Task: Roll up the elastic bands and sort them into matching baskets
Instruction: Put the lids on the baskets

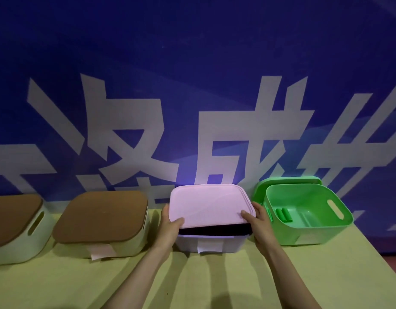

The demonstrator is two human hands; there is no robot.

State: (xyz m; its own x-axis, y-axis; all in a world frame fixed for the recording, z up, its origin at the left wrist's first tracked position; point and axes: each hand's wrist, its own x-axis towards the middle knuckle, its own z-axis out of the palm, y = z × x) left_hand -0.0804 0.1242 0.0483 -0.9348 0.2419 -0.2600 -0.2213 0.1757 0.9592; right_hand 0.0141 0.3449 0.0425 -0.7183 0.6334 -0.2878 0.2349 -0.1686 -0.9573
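Note:
A pink basket stands at the table's middle, its pink lid tilted up at the front so a dark gap shows beneath it. My left hand grips the lid's front left corner, thumb on top. At the front right corner my right hand grips it the same way. To the right is an open green basket with rolled green bands lying on its floor. Its green lid leans behind it.
Two white baskets with brown lids, one next to the pink basket and one at the far left, stand in the same row on the yellow-green table. A blue banner with large white characters hangs right behind the row.

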